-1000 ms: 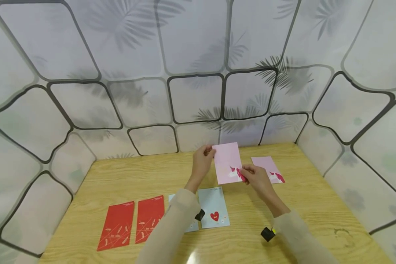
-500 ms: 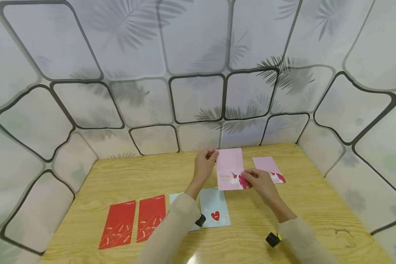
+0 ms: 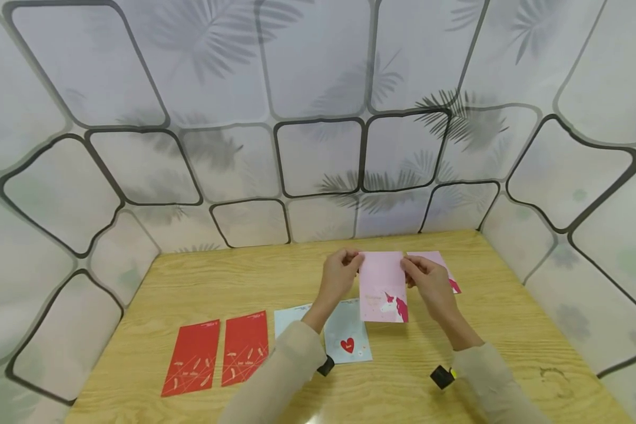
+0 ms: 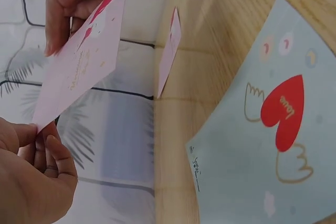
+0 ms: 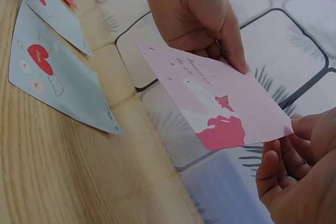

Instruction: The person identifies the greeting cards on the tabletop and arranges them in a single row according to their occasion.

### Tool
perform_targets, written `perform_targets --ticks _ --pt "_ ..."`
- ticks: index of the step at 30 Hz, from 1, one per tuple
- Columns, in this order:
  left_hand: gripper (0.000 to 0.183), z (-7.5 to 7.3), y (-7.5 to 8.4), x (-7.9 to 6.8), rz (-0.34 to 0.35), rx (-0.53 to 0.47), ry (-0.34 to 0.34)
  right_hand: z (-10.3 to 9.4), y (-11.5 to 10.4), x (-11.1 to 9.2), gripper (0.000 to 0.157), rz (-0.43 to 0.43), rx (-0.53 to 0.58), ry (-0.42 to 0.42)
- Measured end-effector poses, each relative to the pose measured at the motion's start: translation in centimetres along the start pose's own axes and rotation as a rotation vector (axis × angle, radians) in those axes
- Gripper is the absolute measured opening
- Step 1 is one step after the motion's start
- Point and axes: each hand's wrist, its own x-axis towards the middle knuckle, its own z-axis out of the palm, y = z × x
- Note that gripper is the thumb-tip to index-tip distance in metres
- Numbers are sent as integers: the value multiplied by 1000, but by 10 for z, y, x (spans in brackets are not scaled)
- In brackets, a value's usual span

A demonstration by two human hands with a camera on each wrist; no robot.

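Observation:
A pink card with a unicorn printed at its lower right (image 3: 383, 288) is held up above the table in the head view. My left hand (image 3: 340, 275) pinches its upper left corner between thumb and fingers. At the upper right edge, my right hand (image 3: 430, 284) pinches it the same way. In the right wrist view the unicorn card (image 5: 210, 98) stretches between both hands, unicorn side showing. Partly hidden behind the right hand, a second pink unicorn card (image 3: 429, 257) lies on the table. Below the held card lies a pale blue card with a red heart (image 3: 344, 330).
Another pale blue card (image 3: 288, 318) lies partly under the left sleeve in the head view. Two red cards (image 3: 191, 359) lie side by side at the left of the wooden table (image 3: 201, 282). Patterned curtains (image 3: 318, 159) close off the back and sides.
The held pink card has moved right and lower, and now hangs more upright. My right hand has shifted its pinch from the card's lower right corner up to its upper right edge.

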Motion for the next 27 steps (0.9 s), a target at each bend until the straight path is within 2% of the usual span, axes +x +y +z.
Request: perform_targets --ticks 7,15,27 --pt "12 9 2 -8 -17 -6 -33 -7 2 -1 42 -8 2 28" --pt "13 15 2 -16 -45 1 -104 -18 9 -4 38 -49 -43 19" --pt "12 28 -8 -29 -96 21 -174 -32 22 -12 41 40 -143 8"
